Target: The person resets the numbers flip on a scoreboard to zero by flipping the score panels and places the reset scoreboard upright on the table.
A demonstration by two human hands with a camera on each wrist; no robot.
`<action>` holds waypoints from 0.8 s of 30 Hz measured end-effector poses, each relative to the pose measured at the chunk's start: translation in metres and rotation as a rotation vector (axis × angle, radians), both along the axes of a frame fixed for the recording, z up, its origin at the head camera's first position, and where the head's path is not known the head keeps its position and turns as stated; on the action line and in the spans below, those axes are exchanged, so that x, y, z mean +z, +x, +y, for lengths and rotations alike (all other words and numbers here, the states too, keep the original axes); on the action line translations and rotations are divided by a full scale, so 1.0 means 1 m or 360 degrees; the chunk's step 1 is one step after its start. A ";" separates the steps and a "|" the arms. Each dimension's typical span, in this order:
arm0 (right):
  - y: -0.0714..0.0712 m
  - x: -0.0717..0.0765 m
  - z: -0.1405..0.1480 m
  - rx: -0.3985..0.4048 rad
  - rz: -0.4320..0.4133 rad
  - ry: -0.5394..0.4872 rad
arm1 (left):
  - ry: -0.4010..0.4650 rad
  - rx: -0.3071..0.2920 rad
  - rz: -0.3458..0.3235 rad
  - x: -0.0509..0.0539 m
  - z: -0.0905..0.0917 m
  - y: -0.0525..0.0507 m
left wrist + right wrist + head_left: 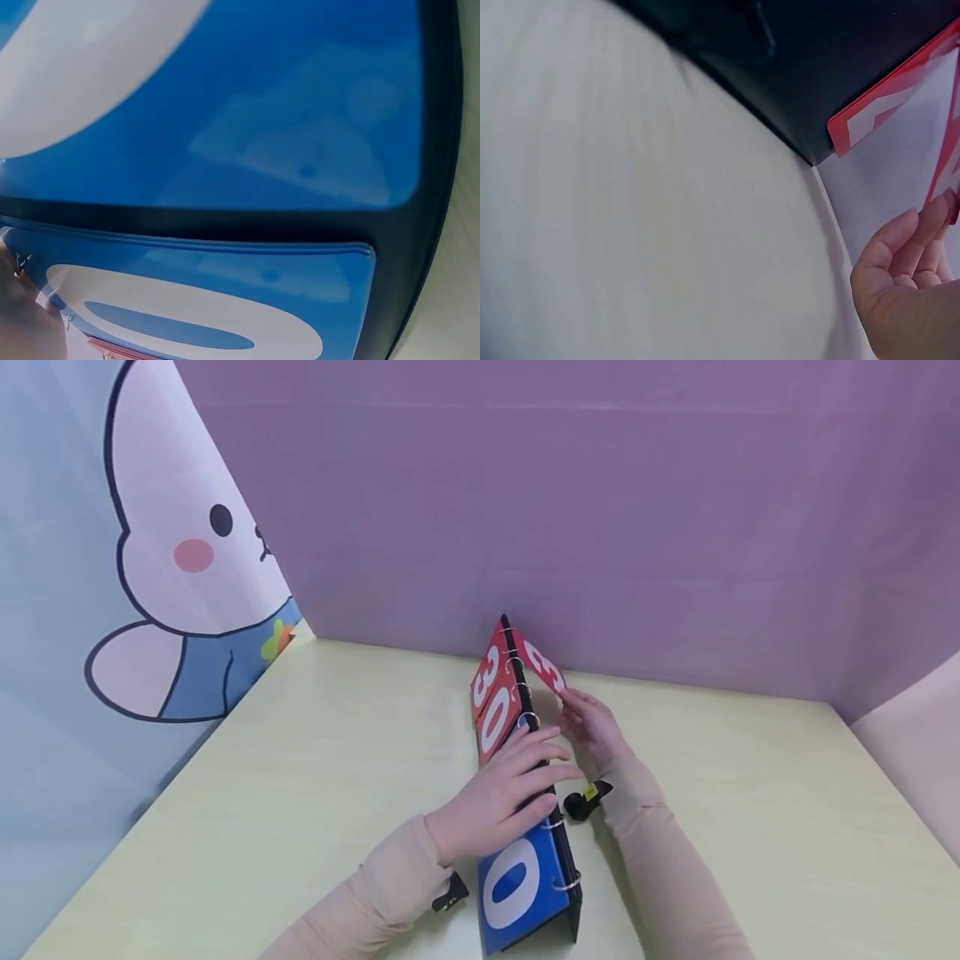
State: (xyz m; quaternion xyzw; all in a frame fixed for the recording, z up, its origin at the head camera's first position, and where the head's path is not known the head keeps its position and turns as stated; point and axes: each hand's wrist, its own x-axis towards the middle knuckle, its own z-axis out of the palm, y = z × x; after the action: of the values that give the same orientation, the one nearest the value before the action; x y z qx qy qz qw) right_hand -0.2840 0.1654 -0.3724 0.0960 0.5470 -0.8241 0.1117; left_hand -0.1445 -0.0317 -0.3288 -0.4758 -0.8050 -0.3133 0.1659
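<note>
A tabletop flip scoreboard (pixel 567 856) stands like a tent, number cards hung on metal rings along its black spine. On its left face show a red 3 card (pixel 486 677), a red 0 card (pixel 496 720) and a blue 0 card (pixel 512 887). My left hand (pixel 495 797) lies across the spine with fingers extended, covering part of the blue section. Beyond the spine, my right hand (pixel 594 727) pinches the lower edge of a red card with a white 3 (pixel 538 662). The right wrist view shows this hand (pixel 904 289) by the black back panel (pixel 780 90).
The pale table (pixel 375 735) extends on both sides of the scoreboard. A purple cloth backdrop (pixel 600 527) rises behind it, close to the scoreboard's far end. At the left hangs a light blue cloth with a cartoon rabbit (pixel 172 585).
</note>
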 end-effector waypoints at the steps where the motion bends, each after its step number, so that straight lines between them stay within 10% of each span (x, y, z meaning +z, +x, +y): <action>1: -0.001 0.002 0.000 -0.0003 -0.0001 0.0030 | 0.0001 0.0004 -0.0007 0.000 0.000 0.000; 11: -0.002 0.028 0.007 -0.0174 0.0012 -0.0049 | 0.0016 0.0017 -0.0091 0.003 -0.002 0.002; 24: -0.006 0.069 0.012 -0.0186 0.0430 -0.0133 | 0.0022 0.0006 -0.0104 0.000 0.000 0.002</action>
State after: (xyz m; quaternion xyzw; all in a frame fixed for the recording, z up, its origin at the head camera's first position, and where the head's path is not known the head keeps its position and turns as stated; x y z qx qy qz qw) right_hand -0.2897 0.1773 -0.3031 0.0113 0.5156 -0.8567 -0.0072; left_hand -0.1426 -0.0320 -0.3287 -0.4625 -0.8087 -0.3338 0.1435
